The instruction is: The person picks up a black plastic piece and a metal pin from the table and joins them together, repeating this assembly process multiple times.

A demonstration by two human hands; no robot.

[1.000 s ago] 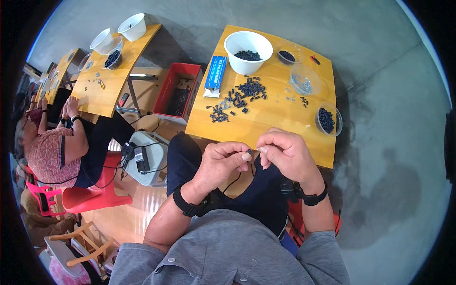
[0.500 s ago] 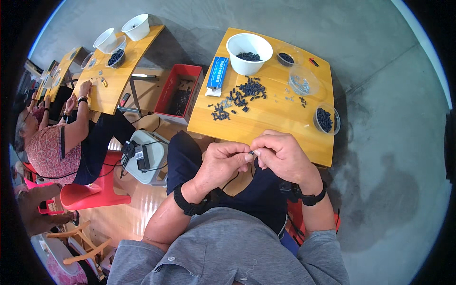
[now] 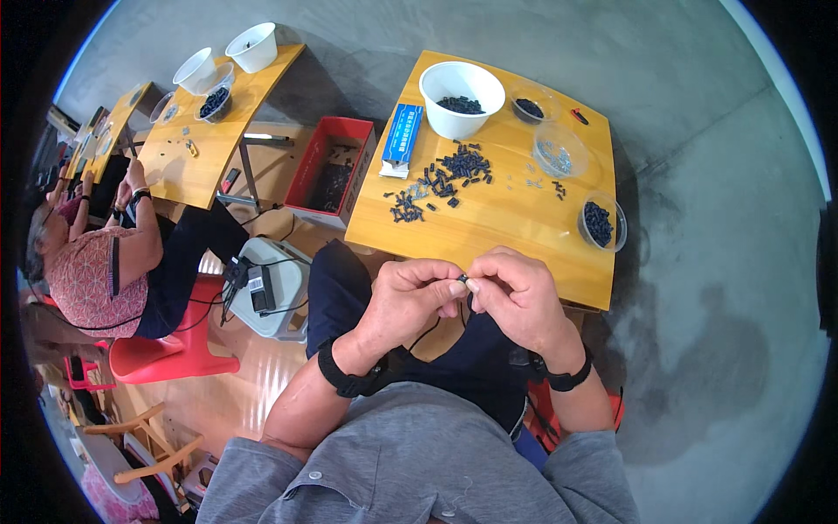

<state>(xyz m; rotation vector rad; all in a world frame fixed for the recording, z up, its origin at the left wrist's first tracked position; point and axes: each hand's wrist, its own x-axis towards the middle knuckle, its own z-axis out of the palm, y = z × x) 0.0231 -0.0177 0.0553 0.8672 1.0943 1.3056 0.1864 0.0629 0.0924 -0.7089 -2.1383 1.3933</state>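
Pinching one small black piece (image 3: 463,279), both hands (image 3: 417,301) (image 3: 515,293) have drawn closer together.

One package on the near yellow table (image 3: 489,218) — a flat blue rectangular box (image 3: 403,135) with small pale print, lying at the table's left edge, just left of the white bowl (image 3: 461,86); a white slip pokes out at its near end. On the floor left of the table, an open red box (image 3: 332,170) — dark bits inside. No screens or signs readable.
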